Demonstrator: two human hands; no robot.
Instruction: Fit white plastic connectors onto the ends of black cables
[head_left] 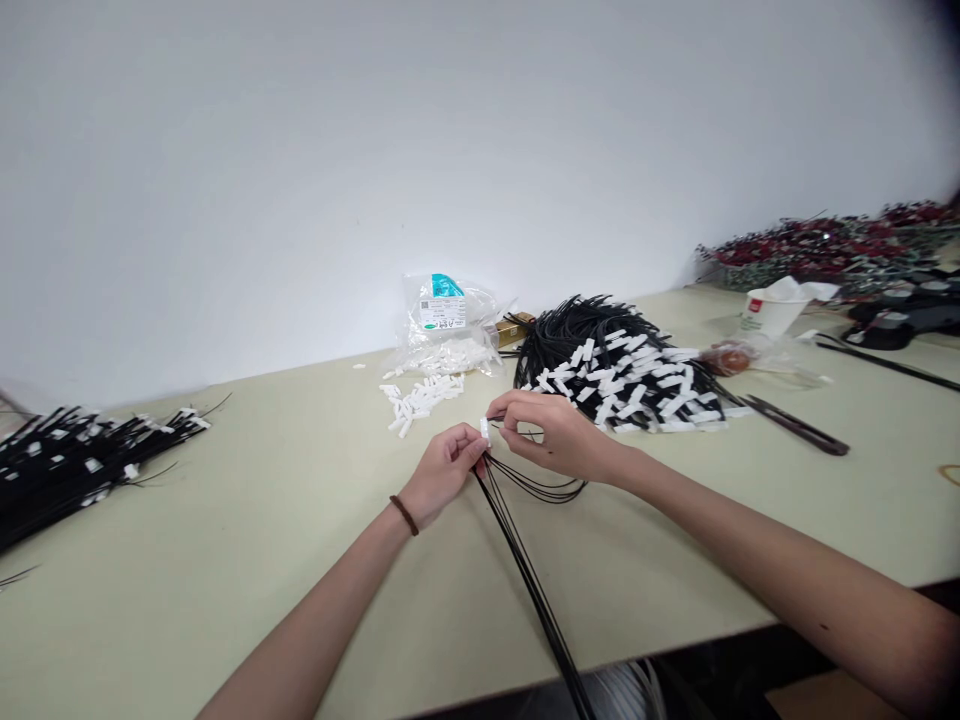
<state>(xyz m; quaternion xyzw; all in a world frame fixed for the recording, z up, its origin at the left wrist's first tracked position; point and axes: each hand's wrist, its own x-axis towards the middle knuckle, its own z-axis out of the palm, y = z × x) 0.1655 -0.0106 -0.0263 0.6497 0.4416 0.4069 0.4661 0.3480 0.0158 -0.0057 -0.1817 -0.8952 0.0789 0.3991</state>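
My left hand [448, 470] pinches a small white connector housing [484, 430] over the middle of the table. Black wires [529, 570] run from beneath it down past the table's front edge. Several of these wires loop out to the right [551, 490]. My right hand [551, 432] is at the connector's right side, thumb and forefinger closed on a thin black wire [531, 433]. Whether that wire's tip sits inside the connector is too small to tell. Loose white connectors [420, 400] lie just behind my left hand.
A clear plastic bag [450, 320] of white parts stands by the wall. Black wires with white connectors are piled behind my right hand [637, 375] and at far left [82, 460]. At right are thread snips [799, 425], a paper cup [772, 312] and reddish bundles [840, 250].
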